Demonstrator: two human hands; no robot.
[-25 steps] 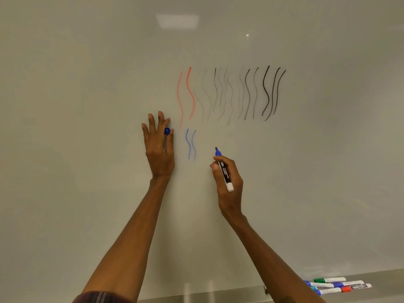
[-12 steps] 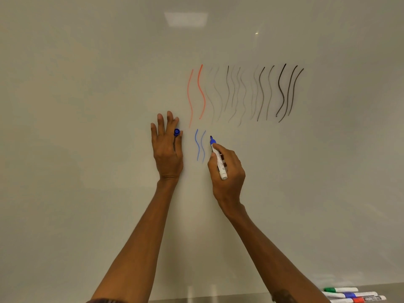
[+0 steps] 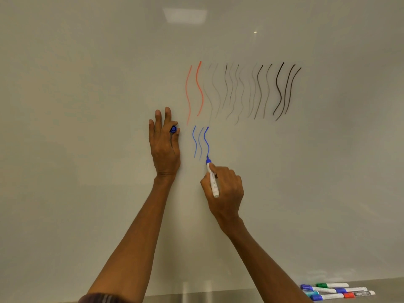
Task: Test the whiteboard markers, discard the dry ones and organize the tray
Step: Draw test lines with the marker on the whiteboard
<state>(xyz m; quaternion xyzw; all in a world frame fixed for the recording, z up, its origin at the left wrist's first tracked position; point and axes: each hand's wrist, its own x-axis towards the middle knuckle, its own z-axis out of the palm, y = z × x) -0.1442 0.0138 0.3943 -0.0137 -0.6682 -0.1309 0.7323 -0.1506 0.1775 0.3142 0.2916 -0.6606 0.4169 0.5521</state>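
Observation:
My right hand (image 3: 225, 189) grips an uncapped blue marker (image 3: 212, 179), its tip touching the whiteboard (image 3: 87, 106) at the bottom of a fresh dark blue wavy line (image 3: 206, 141). Two fainter blue lines lie just left of it. My left hand (image 3: 164, 143) rests flat against the board with fingers straight, pinching the blue cap (image 3: 173, 129) between two fingers. Red, grey and black wavy test lines (image 3: 240, 90) run across the board above.
Several capped markers (image 3: 336, 290), green, blue and red, lie on the metal tray (image 3: 389, 287) along the board's bottom edge at the lower right. A ceiling light reflects in the board near the top.
My right hand drew a third blue line downward, ending lower than where the tip stood before. The left hand stayed pressed on the board with the cap.

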